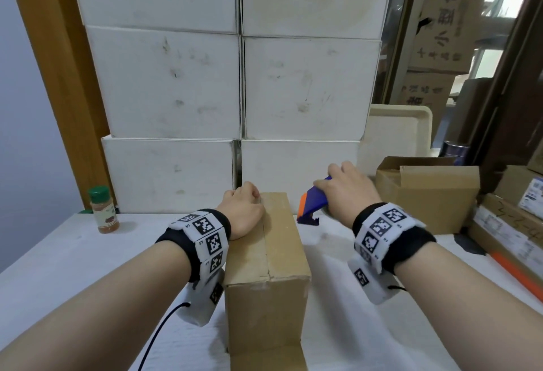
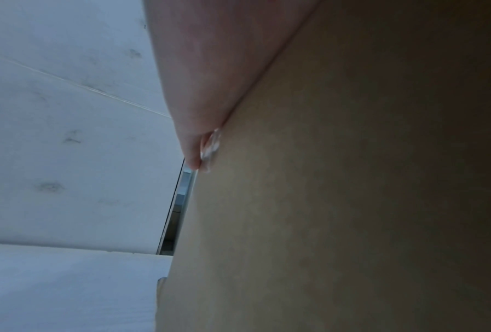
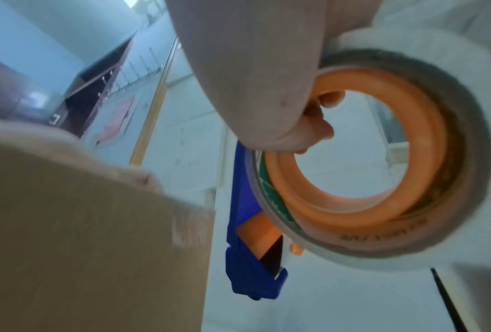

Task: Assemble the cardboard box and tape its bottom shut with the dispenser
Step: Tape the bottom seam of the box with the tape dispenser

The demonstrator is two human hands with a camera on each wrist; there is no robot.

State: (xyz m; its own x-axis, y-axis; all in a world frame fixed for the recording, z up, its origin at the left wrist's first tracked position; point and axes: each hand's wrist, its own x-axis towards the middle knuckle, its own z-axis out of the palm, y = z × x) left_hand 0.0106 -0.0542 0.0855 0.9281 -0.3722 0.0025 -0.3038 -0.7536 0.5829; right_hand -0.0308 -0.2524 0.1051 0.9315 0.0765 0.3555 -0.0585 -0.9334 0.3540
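Note:
A brown cardboard box (image 1: 267, 267) stands on the white table (image 1: 73, 267), its closed flaps facing up with a seam down the middle. My left hand (image 1: 244, 212) lies on the box's far left corner, fingers curled over the far edge. In the left wrist view, the left hand (image 2: 210, 78) lies flat against the cardboard (image 2: 323, 202). My right hand (image 1: 346, 191) grips a blue and orange tape dispenser (image 1: 313, 203) just right of the box's far end, apart from it. The right wrist view shows fingers (image 3: 318, 121) hooked through the orange core of the tape roll (image 3: 380, 213), blue cutter end (image 3: 252, 276) pointing down.
Stacked white boxes (image 1: 235, 91) form a wall right behind the cardboard box. A spice jar with a green lid (image 1: 102, 209) stands at the far left. An open cardboard carton (image 1: 426, 194) and flat packages (image 1: 514, 229) crowd the right side.

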